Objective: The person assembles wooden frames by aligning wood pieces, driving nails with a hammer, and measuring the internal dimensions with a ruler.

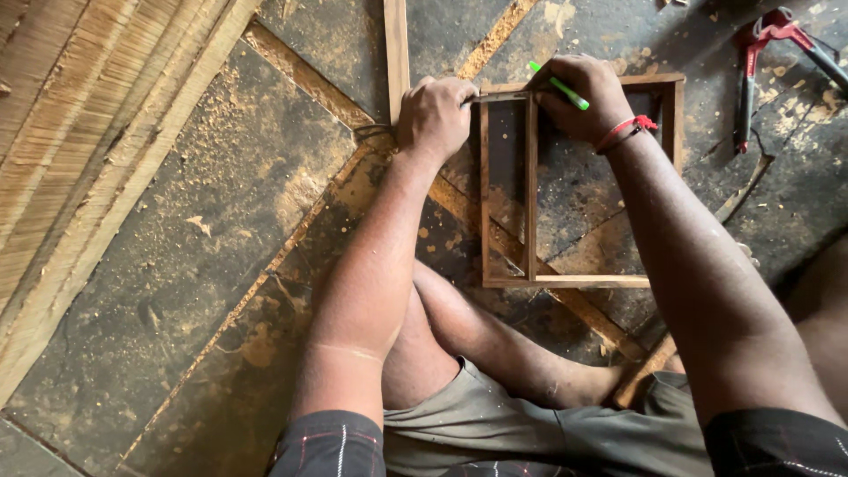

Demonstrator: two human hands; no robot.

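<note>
Here, far to the left of both hands, a stack of pale straw-coloured woven mats (79,132) lies on the dark stone floor dusted with sawdust (177,265). Just above the left hand, a long thin wooden strip (397,44) runs away from the person. The left hand (435,115) is curled with the fingers folded down, and it presses on the near end of a short flat metal-looking bar (499,97) that lies across the top left corner of the rectangular brown wooden frame (565,281). This frame lies flat on the floor between the two hands and the person's knees, and one inner slat (531,185) divides it. The right hand (579,97) rests on the top rail of the frame and pinches a bright green pen (559,86) between its fingers; a red thread bracelet (625,130) is around the wrist. Well apart to the right of this hand, a red-handled metal hand tool (777,53) lies on the floor.
</note>
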